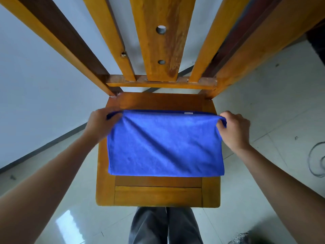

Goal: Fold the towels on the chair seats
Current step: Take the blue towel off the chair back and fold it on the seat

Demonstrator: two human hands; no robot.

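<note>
A blue towel [165, 145] lies on the wooden chair seat [158, 194], doubled over with its fold at the near edge. My left hand [100, 125] pinches the towel's far left corner. My right hand [234, 129] pinches the far right corner. Both corners are lifted slightly, and the far edge is stretched taut between the hands. A small white tag [188, 113] shows on that far edge. The near strip of the seat is uncovered.
The chair's slatted backrest [163, 41] rises straight ahead, close to the hands. A white wall [35, 76] stands at the left. Pale floor tiles [272, 103] surround the chair, with a thin cable [314, 161] at the right. My trouser legs [165, 226] are at the seat's front edge.
</note>
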